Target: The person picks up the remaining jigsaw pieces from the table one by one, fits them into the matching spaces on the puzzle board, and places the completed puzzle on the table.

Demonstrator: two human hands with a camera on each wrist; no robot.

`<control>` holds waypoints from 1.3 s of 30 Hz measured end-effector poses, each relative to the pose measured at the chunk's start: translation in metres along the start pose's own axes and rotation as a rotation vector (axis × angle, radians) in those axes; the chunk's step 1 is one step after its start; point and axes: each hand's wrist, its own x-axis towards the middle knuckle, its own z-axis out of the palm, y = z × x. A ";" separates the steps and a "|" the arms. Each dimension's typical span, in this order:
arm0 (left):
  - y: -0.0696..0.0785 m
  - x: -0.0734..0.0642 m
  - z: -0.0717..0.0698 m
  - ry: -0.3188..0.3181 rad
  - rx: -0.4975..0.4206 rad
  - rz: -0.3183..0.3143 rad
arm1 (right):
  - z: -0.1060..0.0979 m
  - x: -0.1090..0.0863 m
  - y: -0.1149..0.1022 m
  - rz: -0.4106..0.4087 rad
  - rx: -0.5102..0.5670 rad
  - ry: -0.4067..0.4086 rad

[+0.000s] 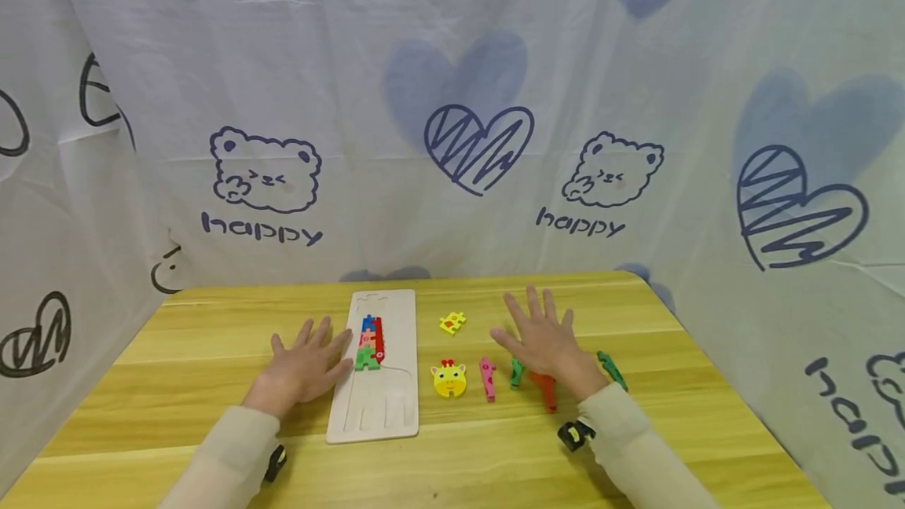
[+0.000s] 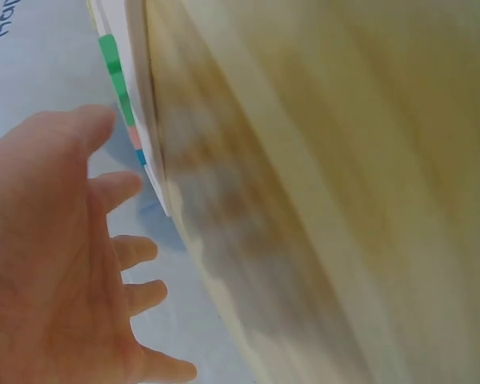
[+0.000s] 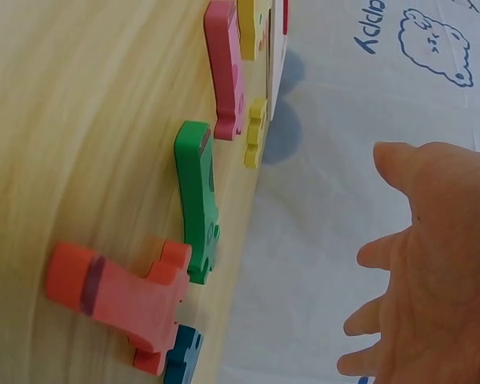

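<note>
A pale wooden puzzle board (image 1: 401, 422) lies near the table's middle, with blue (image 1: 368, 324), pink (image 1: 367, 338), green (image 1: 368, 357) and red (image 1: 379, 336) pieces joined in it. My left hand (image 1: 300, 371) hangs beside the board's left edge, fingers spread, holding nothing. To the right, my right hand (image 1: 547, 344) is spread above several loose pieces and grips none. Under or near it lie a green piece (image 3: 197, 200), an orange-red piece (image 3: 128, 304) and a dark green piece (image 1: 611, 370). A pink piece (image 1: 488, 379) lies left of these.
A yellow giraffe-head piece (image 1: 448, 380) and a yellow piece with an orange spot (image 1: 452, 323) lie right of the board. The wooden table (image 1: 438, 470) ends at a printed white curtain (image 1: 353, 203) behind and at both sides. Black bands show at both wrists.
</note>
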 end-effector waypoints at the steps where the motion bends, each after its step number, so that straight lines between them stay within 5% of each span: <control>1: 0.001 0.000 0.000 0.003 0.009 0.002 | 0.000 0.000 -0.001 -0.001 0.002 0.000; 15: 0.000 0.005 0.001 0.086 0.201 0.026 | 0.005 0.003 -0.005 -0.015 -0.017 -0.003; 30: 0.006 0.005 0.002 -0.064 0.026 -0.016 | 0.010 0.007 -0.022 -0.148 0.016 -0.046; 39: 0.006 0.006 0.000 -0.096 -0.027 -0.018 | 0.013 0.010 -0.041 -0.241 0.001 -0.094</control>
